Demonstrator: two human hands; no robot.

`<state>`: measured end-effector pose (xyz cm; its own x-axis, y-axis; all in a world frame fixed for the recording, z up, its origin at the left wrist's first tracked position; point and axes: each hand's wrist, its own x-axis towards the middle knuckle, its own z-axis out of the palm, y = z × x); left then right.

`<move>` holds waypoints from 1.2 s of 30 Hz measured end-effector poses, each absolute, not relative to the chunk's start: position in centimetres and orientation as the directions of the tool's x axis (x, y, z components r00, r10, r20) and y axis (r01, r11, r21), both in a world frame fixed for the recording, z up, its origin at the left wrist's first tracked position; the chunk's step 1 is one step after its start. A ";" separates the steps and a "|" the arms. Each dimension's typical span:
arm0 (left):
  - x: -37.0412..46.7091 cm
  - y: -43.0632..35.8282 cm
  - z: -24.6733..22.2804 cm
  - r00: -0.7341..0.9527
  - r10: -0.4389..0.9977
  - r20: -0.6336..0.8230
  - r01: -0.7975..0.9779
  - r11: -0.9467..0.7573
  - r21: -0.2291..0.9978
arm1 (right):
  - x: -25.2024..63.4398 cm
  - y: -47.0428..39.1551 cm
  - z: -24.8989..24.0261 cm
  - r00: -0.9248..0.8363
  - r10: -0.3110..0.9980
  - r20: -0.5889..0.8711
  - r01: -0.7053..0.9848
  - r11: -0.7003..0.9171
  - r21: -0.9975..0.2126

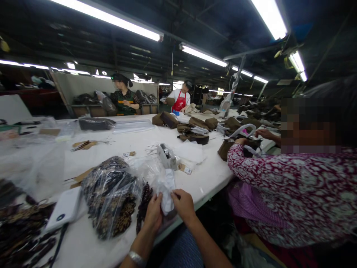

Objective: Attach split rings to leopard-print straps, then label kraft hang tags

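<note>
At the near edge of a long white table (pixel 117 141), a dark patterned pile (pixel 19 230) lies at far left, then a white flat device (pixel 64 209), then a clear bag stuffed with leopard-print pieces (pixel 113 197). Just right of it, the worker's left hand (pixel 154 213) and right hand (pixel 182 204) both pinch a crinkled clear plastic bag (pixel 164 184), fingers closed on its lower end, a dark patterned strip (pixel 144 203) beside the left hand. A tape dispenser (pixel 166 156) sits behind the bag. To the right, a person in a floral sleeve (pixel 292 186) handles brown bags (pixel 195 130); two more people stand across the table.
</note>
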<state>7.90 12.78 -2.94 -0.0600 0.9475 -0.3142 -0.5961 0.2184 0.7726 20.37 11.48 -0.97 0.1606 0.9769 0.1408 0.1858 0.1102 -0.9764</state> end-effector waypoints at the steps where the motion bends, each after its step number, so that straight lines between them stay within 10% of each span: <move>1: 7.9 12.9 -2.9 -0.071 0.940 -0.334 -0.610 0.224 0.760 | 20.5 11.9 -1.0 0.168 0.979 0.117 0.130 0.096 -0.987; 17: 9.2 15.8 -1.5 -0.060 0.922 -0.383 -0.812 0.178 0.556 | 17.3 15.8 0.8 0.142 0.988 -0.063 -0.614 0.038 -0.789; 36: 8.4 16.4 -1.5 0.038 0.932 -0.360 -0.854 0.217 0.472 | 17.4 19.0 2.9 0.135 0.989 -0.053 -0.732 0.064 -0.679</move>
